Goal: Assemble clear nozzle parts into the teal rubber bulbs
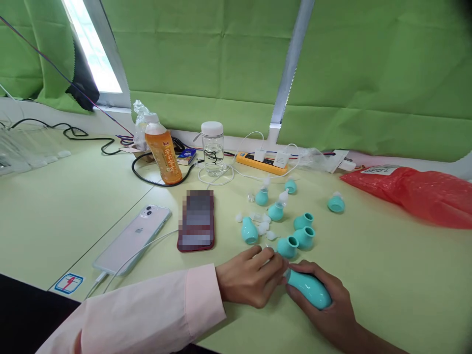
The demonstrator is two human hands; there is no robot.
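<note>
My right hand point(332, 305) wraps around a glossy teal nasal aspirator point(311, 289), its long rounded body lying across the palm. At the aspirator's narrow end, my left hand point(256, 278) is closed with fingertips pressed together. What those fingers pinch is hidden behind the knuckles. Just beyond the hands lie several open-necked teal bulbs, among them a tilted bulb point(287, 247) and one on its side point(250, 231). Farther back, a teal bulb with a translucent nozzle point(276, 210) stands upright. Small translucent white parts point(263, 227) are scattered between the bulbs.
Left of the bulbs lie a red-cased phone point(196, 221) and a pale phone point(134, 238) with a white cable. An orange drink bottle point(164, 152), a clear water bottle point(213, 150) and an orange power strip point(261, 163) line the back. A red plastic bag point(416, 194) lies right.
</note>
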